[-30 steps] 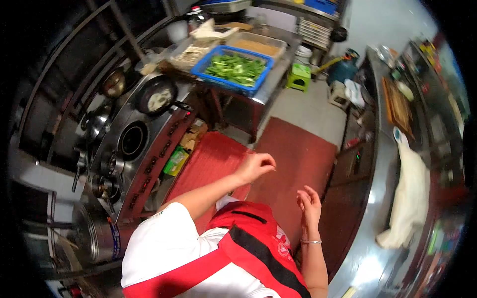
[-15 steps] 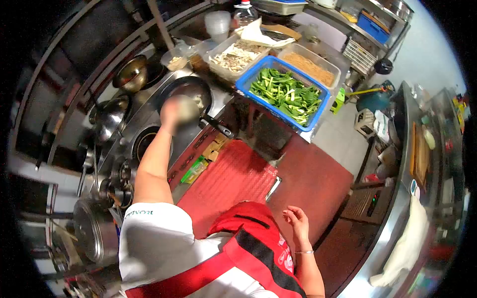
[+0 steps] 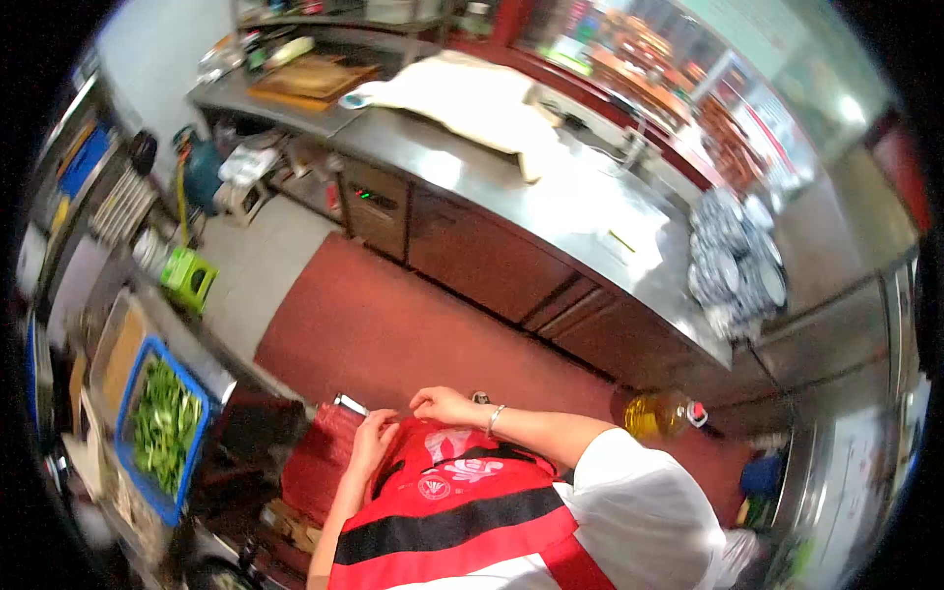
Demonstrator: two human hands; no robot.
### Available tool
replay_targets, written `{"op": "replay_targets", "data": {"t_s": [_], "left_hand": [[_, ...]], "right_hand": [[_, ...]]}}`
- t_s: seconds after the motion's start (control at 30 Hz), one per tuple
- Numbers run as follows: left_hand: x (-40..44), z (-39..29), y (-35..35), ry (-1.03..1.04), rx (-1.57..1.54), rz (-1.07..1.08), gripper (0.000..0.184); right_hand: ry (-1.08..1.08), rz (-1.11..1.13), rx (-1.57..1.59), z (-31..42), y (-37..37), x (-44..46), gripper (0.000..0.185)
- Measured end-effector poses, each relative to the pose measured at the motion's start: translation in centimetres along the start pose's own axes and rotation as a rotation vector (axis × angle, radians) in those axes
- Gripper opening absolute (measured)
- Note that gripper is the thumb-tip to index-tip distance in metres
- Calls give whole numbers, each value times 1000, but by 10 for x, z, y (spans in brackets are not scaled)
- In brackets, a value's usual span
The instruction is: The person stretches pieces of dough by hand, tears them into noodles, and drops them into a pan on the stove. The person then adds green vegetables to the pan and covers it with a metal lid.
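I have both hands close together and empty as far as I can see, the left hand (image 3: 372,440) and right hand (image 3: 447,405) with fingers loosely bent, just by the red apron (image 3: 462,521) on the body; I can't tell if they touch it. The bracelet (image 3: 495,420) might snag its cloth. Farther right, by the red mat (image 3: 442,339), a careless step could tip the oil bottle (image 3: 654,413) and leave the footing slick.

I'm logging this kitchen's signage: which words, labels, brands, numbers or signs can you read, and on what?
None can be read.
Apron: white print and round emblem, too blurred.
Counter's green display: too small.
Yellow bottle: no readable label.
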State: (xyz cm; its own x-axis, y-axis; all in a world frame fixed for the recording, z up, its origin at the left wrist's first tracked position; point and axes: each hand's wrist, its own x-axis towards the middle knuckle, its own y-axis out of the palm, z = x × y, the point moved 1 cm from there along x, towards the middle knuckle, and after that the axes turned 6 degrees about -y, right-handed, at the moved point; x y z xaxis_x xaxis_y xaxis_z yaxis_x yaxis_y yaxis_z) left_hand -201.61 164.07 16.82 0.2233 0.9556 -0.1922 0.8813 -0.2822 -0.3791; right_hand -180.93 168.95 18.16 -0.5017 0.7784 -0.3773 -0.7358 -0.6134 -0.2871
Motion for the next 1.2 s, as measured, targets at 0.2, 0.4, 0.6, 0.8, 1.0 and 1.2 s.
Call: {"op": "replay_targets", "data": {"t_s": [0.2, 0.4, 0.6, 0.8, 1.0, 1.2], "left_hand": [[104, -83, 72, 177, 345, 270, 22], [175, -97, 174, 39, 268, 312, 23], [240, -167, 292, 183, 301, 396, 25], [314, -254, 375, 279, 286, 463, 26], [425, -308, 446, 283, 253, 411, 27], [549, -357, 553, 282, 254, 359, 35]], "right_hand": [[190, -357, 545, -113, -144, -95, 24], [152, -814, 550, -209, -282, -186, 20], [165, -1134, 440, -255, -404, -262, 18], [120, -1334, 425, -276, -515, -276, 25], [110, -1427, 273, -332, -605, -240, 33], [242, -1446, 46, -358, -689, -202, 36]]}}
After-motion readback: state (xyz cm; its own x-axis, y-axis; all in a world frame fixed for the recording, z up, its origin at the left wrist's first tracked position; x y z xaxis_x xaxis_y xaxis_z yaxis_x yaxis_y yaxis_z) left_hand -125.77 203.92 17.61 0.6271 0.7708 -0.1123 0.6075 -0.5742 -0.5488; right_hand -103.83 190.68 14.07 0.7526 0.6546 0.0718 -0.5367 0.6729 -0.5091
